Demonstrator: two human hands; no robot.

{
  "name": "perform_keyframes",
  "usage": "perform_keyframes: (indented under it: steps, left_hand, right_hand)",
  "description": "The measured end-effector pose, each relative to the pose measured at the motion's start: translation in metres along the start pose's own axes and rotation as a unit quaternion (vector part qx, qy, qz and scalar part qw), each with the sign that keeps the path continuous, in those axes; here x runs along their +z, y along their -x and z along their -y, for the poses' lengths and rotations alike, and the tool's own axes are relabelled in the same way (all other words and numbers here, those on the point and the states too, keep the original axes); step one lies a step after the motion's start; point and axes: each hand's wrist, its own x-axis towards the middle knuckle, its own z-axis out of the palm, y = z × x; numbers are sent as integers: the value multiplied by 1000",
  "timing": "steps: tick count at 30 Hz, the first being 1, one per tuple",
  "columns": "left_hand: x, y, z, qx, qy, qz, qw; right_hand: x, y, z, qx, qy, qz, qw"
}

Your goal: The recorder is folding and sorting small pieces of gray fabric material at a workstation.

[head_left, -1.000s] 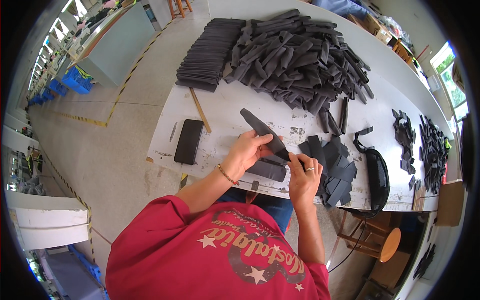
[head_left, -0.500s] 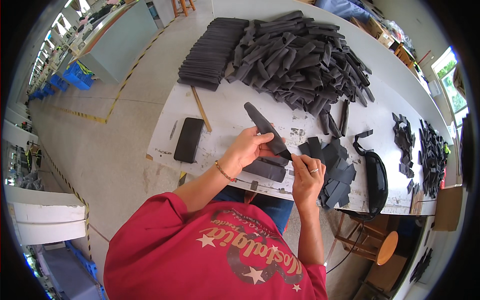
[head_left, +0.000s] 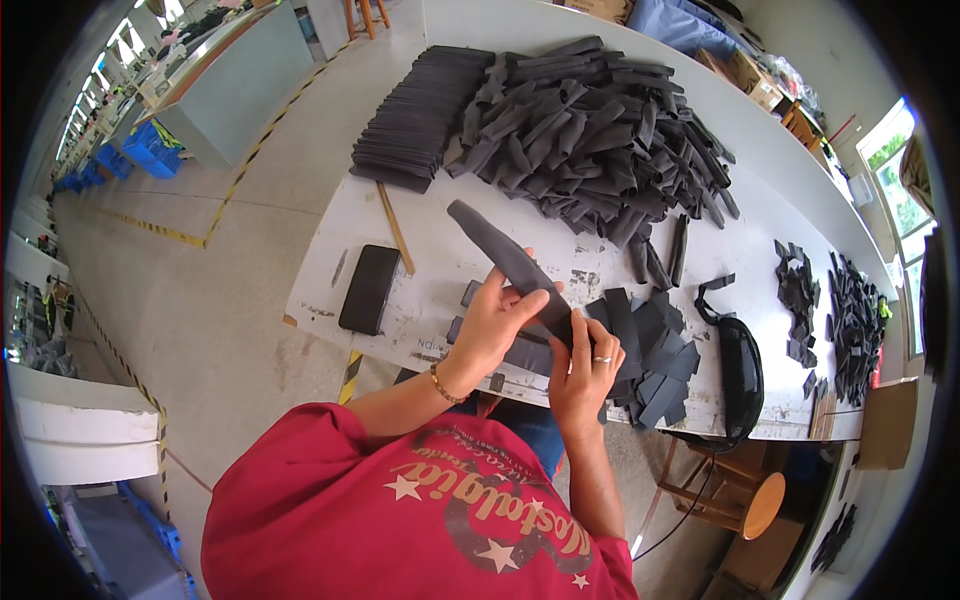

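Both our hands hold one black fabric strip slantwise above the white table. Nearest us, our right hand pinches it near its lower end. Just beyond, our left hand clasps it below the middle, thumb on top and fingers beneath, so the longer free part juts away to our left. Farther off lies a loose heap of dark strips, beside a neat row.

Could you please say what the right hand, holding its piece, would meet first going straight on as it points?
The right hand would likely meet the big black pile first, though depth is unclear.
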Motion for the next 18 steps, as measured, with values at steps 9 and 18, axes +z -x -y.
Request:
perform_keyframes:
  steps: [9,18]
  left_hand:
    - [-7,-5,25,-26,105,103,989]
    - [-11,-13,9,-28,100,83,991]
  right_hand:
    - [19,1,18,30,-133,-11,991]
    - [8,4,7,48,-153,82,984]
